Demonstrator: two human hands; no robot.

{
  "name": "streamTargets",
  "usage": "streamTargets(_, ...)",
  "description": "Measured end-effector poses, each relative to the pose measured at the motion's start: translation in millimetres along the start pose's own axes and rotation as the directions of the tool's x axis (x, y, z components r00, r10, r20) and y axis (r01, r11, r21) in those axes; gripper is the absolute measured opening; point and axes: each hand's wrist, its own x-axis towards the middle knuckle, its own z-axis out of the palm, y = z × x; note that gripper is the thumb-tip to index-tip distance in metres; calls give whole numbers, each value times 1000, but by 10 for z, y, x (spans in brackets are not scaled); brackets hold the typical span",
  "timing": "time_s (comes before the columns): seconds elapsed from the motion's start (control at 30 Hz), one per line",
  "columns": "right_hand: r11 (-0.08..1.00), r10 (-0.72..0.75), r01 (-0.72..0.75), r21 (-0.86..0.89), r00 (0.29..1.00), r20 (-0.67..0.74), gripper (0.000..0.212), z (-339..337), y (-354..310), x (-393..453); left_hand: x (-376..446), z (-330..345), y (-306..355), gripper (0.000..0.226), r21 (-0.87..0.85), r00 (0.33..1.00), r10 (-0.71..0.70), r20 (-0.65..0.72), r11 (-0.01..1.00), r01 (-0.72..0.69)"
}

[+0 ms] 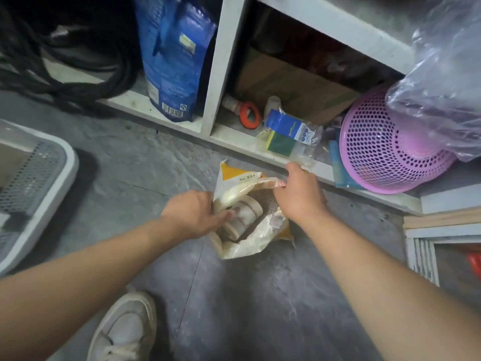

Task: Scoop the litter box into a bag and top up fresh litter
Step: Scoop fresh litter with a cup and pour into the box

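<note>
- Litter bag (244, 246) sits open on the floor by the shelf
- my right hand (299, 196) pinches its rim wide
- my left hand (194, 213) curls around the cup (247, 212) inside
- topping up, I judge; next, lift a scoopful towards the litter box (56, 178)

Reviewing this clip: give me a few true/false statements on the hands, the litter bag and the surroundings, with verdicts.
1. The right hand pinches the open litter bag at its rim. True.
2. The left hand rests on the litter box. False: it is at the bag's mouth.
3. The litter bag stands on a shelf. False: it is on the floor.
4. A pink perforated basket lies on its side on the low shelf. True.
5. A blue bag stands upright in the shelf unit. True.
</note>
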Motion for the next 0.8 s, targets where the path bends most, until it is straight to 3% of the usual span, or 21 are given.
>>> streamTargets(0.1,972,231,-234,37,971,59,59,105,111,-337,86,-114,68,67,193,999,43,-25,980,-37)
streamTargets(0.23,776,401,-520,355,843,359,29,253,128,-457,99,-87,250,49,236,985,164,-56,961,-147)
streamTargets(0.33,846,384,-450,286,886,260,21,234,172,-288,111,-92,296,44,190,978,181,-103,969,-159)
streamTargets(0.43,940,321,-333,79,937,135,25,126,345,-180,116,-115,303,44,174,970,208,-129,967,-184)
streamTargets(0.53,967,249,-244,-79,966,62,30,91,496,-178,50,-70,365,49,219,972,228,-52,952,-212)
streamTargets(0.67,979,206,-206,14,979,-9,27,105,465,-298,15,-9,427,56,282,983,183,27,942,-183)
streamTargets(0.73,980,163,-148,131,980,-117,29,120,382,-446,42,-31,400,62,307,988,154,-15,941,-142)
streamTargets(0.8,981,42,9,196,966,-257,30,188,263,-657,82,-52,390,64,288,979,179,-94,947,-146)
